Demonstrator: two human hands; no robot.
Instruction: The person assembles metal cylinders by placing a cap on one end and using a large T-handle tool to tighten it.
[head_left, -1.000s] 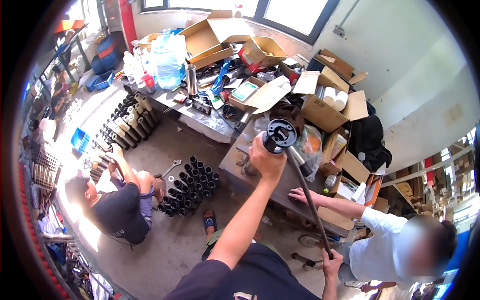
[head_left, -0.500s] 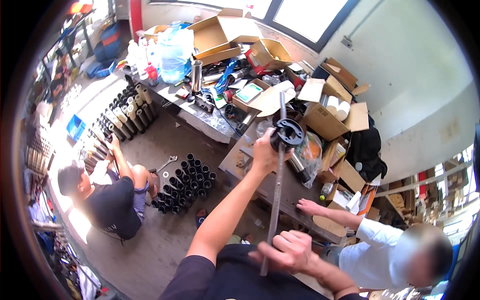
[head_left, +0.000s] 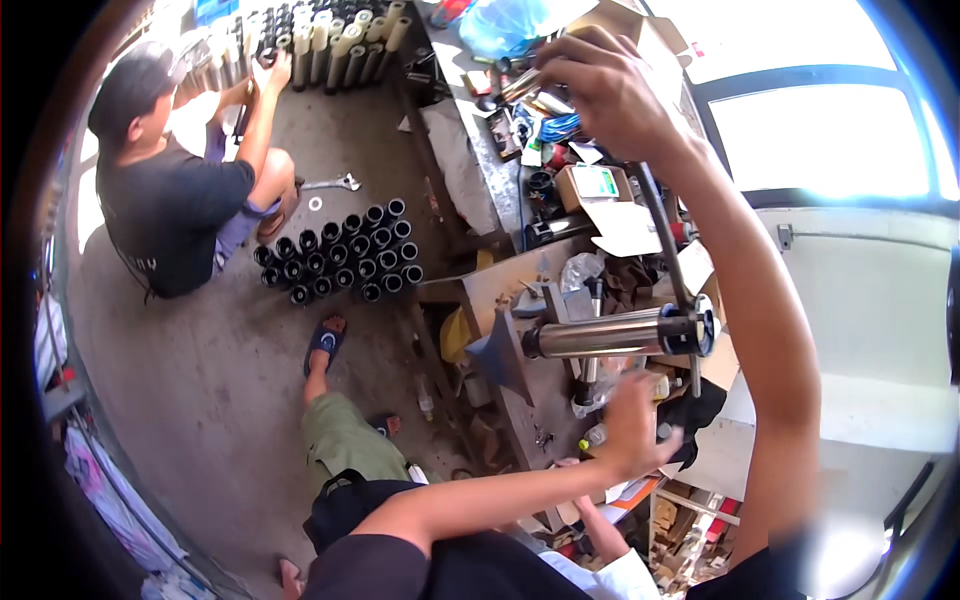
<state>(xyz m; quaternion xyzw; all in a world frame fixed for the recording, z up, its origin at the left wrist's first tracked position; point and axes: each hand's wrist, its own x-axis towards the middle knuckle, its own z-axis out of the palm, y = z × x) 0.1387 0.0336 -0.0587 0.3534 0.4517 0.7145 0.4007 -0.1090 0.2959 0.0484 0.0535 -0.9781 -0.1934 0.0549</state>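
A shiny metal cylinder lies level above the bench, with a black slotted ring round its right end. Through or against that ring runs a long metal bar, its short end pointing down. My right hand is raised at the bar's upper end, fingers curled over it; the wrist and palm hide where they meet. Below the cylinder, my left hand hangs free, somewhat blurred, its fingers apart and nothing in them. Beside the cylinder's left end stands a grey angular metal piece.
On the floor at left stand several black tubes near a wrench. A person in a black shirt squats there, by rows of pale and dark tubes. Another person's arm shows low. A cluttered bench runs behind.
My view has swung round. My left hand has let go of the black ring and dropped below it. My right hand has risen from low down, and the bar has turned.
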